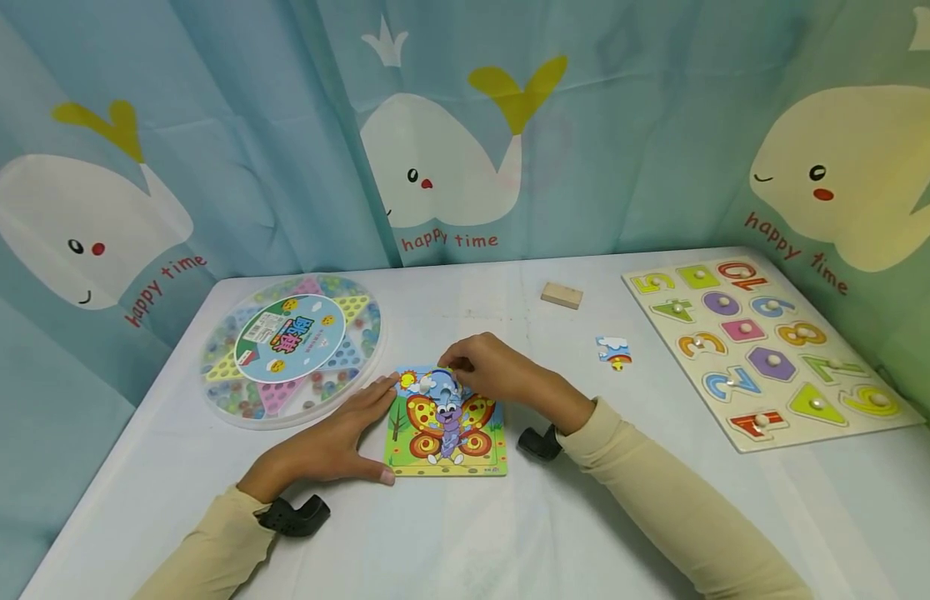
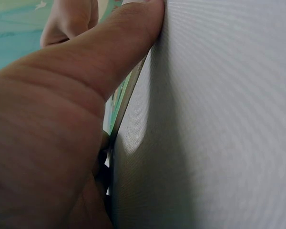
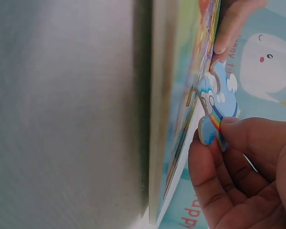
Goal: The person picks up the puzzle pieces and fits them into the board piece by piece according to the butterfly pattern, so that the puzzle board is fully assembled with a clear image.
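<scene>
On the white tabletop lies a square butterfly jigsaw puzzle [image 1: 450,437] in a shallow board. My right hand [image 1: 502,371] pinches a blue puzzle piece [image 3: 221,90] with a rainbow and clouds between thumb and fingers. The piece is tilted over the top part of the board, around the butterfly's head. My left hand [image 1: 326,446] is spread along the board's left side, its thumb at the lower left corner and fingertips near the upper left. In the left wrist view the thumb [image 2: 100,52] lies along the board's edge.
Right of the board lies another puzzle piece [image 1: 613,352] with a cloud and rainbow. A small wooden block [image 1: 562,295] is farther back. A number-and-shape peg board [image 1: 791,354] occupies the right side; a round marble game [image 1: 292,337] sits at left. A whale-print curtain [image 1: 622,167] hangs behind.
</scene>
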`<state>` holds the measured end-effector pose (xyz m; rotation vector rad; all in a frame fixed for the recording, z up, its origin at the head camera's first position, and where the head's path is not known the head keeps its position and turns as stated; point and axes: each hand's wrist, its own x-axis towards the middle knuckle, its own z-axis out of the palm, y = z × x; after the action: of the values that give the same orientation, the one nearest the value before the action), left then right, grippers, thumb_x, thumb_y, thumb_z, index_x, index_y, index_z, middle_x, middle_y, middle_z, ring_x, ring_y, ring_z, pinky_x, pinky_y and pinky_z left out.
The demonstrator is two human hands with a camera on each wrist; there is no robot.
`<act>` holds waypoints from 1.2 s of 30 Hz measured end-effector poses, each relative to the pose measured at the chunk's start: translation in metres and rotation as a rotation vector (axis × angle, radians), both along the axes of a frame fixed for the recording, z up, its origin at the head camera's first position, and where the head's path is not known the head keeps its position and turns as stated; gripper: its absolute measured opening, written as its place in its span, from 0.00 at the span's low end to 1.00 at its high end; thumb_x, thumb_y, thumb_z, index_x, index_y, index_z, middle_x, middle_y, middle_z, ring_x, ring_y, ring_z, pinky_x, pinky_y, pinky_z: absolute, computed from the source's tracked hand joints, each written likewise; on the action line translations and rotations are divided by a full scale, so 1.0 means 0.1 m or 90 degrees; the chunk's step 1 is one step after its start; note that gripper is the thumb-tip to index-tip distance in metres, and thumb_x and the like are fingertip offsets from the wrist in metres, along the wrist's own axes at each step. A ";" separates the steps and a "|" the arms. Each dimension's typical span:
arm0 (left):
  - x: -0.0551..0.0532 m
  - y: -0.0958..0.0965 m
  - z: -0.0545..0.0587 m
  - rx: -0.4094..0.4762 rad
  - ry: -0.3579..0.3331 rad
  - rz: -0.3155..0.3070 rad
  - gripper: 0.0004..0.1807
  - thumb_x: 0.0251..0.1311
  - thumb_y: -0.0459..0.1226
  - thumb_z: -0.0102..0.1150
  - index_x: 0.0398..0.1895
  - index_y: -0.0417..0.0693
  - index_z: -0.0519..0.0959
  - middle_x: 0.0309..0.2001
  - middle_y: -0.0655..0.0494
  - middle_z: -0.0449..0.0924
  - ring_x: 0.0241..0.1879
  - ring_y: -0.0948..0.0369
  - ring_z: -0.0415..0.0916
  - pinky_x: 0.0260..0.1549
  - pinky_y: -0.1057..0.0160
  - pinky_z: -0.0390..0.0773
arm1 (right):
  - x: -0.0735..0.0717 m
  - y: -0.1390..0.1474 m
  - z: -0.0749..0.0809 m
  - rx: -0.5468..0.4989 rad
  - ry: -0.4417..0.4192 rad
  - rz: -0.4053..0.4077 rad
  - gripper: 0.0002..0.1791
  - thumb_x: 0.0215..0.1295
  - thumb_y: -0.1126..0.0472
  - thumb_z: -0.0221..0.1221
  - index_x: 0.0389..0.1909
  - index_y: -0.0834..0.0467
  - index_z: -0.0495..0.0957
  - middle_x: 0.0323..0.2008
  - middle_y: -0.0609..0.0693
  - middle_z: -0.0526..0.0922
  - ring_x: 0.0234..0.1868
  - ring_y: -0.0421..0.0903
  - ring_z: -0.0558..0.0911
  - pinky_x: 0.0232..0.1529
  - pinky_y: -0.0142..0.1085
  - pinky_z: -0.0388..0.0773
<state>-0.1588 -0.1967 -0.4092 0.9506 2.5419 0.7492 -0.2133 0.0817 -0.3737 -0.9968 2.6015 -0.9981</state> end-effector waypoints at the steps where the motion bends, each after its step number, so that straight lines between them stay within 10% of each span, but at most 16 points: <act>1: 0.00 0.00 0.00 0.001 0.000 0.000 0.65 0.44 0.65 0.68 0.77 0.41 0.47 0.78 0.57 0.33 0.75 0.54 0.31 0.69 0.45 0.44 | 0.00 0.00 0.00 0.005 0.006 -0.004 0.10 0.67 0.70 0.57 0.45 0.64 0.84 0.40 0.51 0.85 0.37 0.39 0.80 0.39 0.30 0.78; 36: 0.00 0.01 0.01 0.005 -0.006 0.008 0.65 0.43 0.64 0.69 0.77 0.42 0.47 0.78 0.58 0.33 0.75 0.54 0.31 0.69 0.45 0.44 | 0.03 -0.15 -0.02 0.104 0.036 -0.045 0.12 0.63 0.71 0.61 0.48 0.65 0.83 0.41 0.52 0.79 0.41 0.44 0.78 0.44 0.35 0.77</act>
<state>-0.1586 -0.1962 -0.4085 0.9334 2.5412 0.7667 -0.2098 0.0666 -0.3758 -0.9117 2.7293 -0.7668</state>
